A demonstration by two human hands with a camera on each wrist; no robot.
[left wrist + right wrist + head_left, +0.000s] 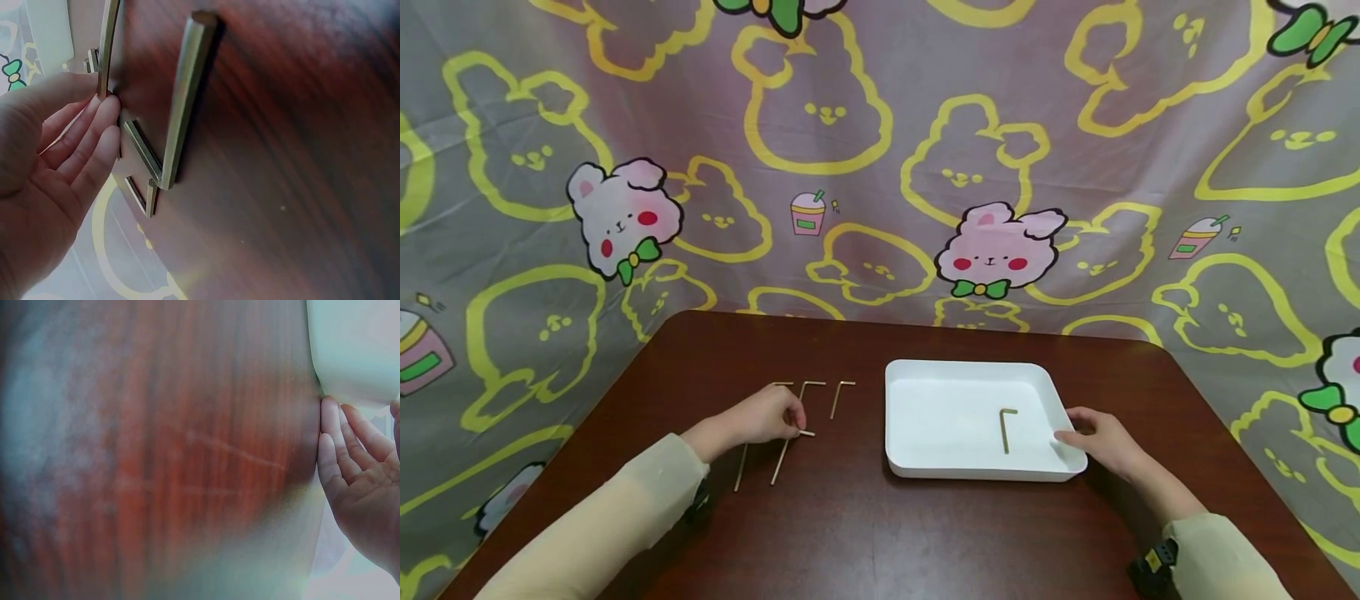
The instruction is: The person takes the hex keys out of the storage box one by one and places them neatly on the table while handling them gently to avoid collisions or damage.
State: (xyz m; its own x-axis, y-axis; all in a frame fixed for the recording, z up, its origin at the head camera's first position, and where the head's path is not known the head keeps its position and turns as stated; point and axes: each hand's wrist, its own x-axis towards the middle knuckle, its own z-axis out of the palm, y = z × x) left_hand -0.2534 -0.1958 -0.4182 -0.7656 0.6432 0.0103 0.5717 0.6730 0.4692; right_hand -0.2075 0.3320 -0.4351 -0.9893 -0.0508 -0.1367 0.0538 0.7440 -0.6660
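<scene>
My left hand (767, 415) pinches a brass-coloured hex key (110, 50) between thumb and fingertips; a short length of it pokes out past the fingers in the head view. Beneath and around that hand, more hex keys lie on the table: a long one (779, 463), another (741, 468) partly hidden by the hand, and a small one (837, 400) to its right. At the right end of the white tray (985, 473), my right hand (1105, 442) grips the rim, thumb over the edge and fingers outside. One hex key (1004, 433) rests inside the tray.
The dark brown wooden table (880, 533) has rounded far corners. Behind it hangs a curtain (865, 92) printed with rabbits and yellow outlines, close to the table's far edge.
</scene>
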